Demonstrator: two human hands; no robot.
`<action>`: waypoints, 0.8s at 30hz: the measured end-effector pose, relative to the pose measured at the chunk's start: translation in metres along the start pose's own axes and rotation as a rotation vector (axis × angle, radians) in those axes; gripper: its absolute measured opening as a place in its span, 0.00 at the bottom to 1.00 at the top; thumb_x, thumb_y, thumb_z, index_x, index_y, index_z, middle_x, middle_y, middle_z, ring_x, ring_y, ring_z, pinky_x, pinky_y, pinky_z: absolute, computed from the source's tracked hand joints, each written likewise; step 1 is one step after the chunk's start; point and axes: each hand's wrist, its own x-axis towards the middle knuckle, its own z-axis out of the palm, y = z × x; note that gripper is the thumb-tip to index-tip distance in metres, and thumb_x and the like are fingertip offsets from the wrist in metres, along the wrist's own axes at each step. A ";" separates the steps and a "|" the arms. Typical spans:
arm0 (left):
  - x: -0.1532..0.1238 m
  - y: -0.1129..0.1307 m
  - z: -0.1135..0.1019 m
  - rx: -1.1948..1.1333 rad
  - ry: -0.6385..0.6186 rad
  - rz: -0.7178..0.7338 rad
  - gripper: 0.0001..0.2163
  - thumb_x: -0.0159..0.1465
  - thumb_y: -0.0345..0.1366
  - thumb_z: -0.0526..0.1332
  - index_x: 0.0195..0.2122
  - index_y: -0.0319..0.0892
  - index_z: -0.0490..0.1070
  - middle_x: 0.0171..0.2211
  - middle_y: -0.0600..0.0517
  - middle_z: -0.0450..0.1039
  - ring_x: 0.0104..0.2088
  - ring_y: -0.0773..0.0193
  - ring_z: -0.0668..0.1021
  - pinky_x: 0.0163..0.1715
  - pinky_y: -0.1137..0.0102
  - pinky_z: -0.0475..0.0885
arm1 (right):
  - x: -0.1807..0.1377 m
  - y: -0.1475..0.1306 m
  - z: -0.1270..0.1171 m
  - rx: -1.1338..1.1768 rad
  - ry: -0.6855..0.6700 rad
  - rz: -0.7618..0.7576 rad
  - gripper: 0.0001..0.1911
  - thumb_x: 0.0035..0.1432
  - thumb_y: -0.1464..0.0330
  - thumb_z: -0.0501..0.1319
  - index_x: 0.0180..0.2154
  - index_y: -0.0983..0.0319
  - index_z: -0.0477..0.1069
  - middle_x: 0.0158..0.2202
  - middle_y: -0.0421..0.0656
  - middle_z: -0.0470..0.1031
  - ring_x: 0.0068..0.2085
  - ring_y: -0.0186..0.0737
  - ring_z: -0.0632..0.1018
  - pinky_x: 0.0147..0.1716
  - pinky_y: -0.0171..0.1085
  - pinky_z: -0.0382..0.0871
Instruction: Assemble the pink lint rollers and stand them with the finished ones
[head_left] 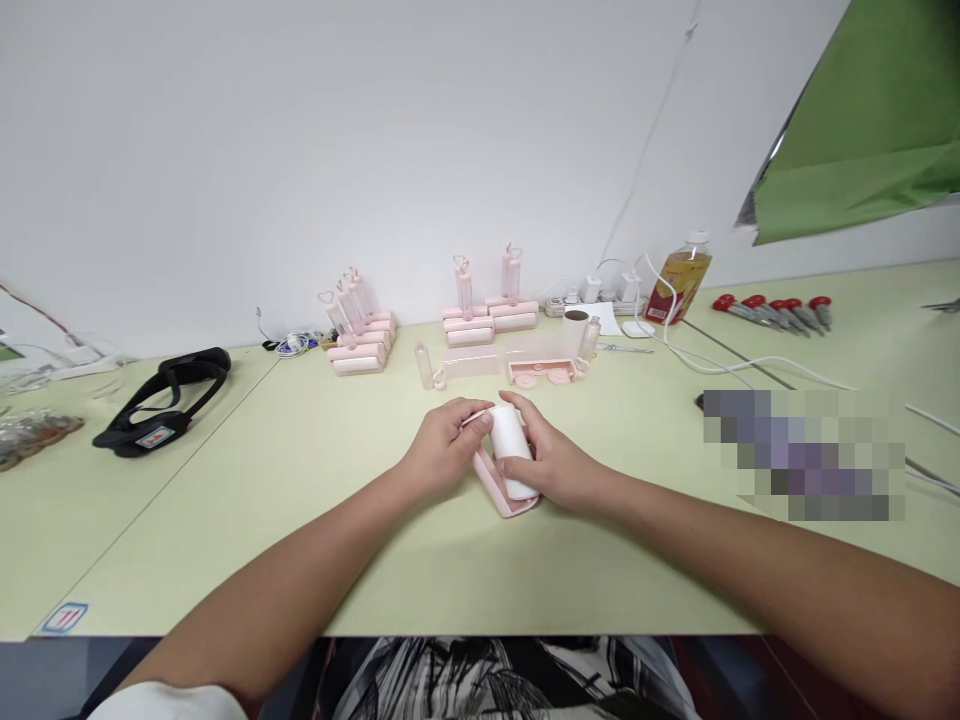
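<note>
A white roll (pixel 513 445) lies at a slant over a pink trough-shaped case (pixel 495 486), low above the middle of the table. My left hand (pixel 448 445) is closed on the far end of the case, its thumb reaching the roll's upper end. My right hand (pixel 555 462) wraps the roll from the right, with the thumb across its lower part. Fingers behind the roll are hidden. Just beyond my hands are an opened pink case part (pixel 543 374), a small clear tube (pixel 424 366) and an upright roll with a brown core (pixel 575 330).
Several pink cases with clear tubes stand at the back left (pixel 360 350) and back centre (pixel 470 330). A black head strap (pixel 166 400) lies left. On the right are a drink bottle (pixel 681 280), red-handled tools (pixel 772 312), white cables (pixel 757 362) and a blurred-out item (pixel 806 455).
</note>
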 end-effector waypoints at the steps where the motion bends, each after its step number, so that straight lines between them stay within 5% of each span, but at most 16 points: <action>1: 0.000 0.001 0.000 0.005 -0.007 -0.007 0.15 0.66 0.42 0.54 0.47 0.42 0.75 0.43 0.48 0.77 0.43 0.59 0.77 0.44 0.67 0.69 | 0.001 0.000 0.000 0.001 -0.011 -0.005 0.41 0.53 0.68 0.62 0.63 0.51 0.43 0.40 0.41 0.68 0.36 0.39 0.73 0.30 0.35 0.69; 7: 0.000 0.000 -0.002 -0.036 -0.093 -0.106 0.16 0.65 0.46 0.54 0.39 0.39 0.75 0.31 0.52 0.75 0.32 0.63 0.74 0.32 0.71 0.68 | 0.000 -0.002 -0.003 0.023 -0.096 -0.006 0.29 0.51 0.71 0.61 0.53 0.55 0.54 0.36 0.38 0.65 0.34 0.38 0.71 0.31 0.35 0.67; 24: 0.002 -0.001 -0.008 -0.034 -0.243 -0.153 0.18 0.62 0.49 0.58 0.25 0.39 0.65 0.21 0.56 0.64 0.22 0.71 0.64 0.22 0.75 0.58 | -0.006 -0.011 -0.010 -0.137 -0.295 -0.001 0.23 0.49 0.73 0.58 0.47 0.57 0.55 0.34 0.37 0.62 0.33 0.37 0.68 0.28 0.34 0.64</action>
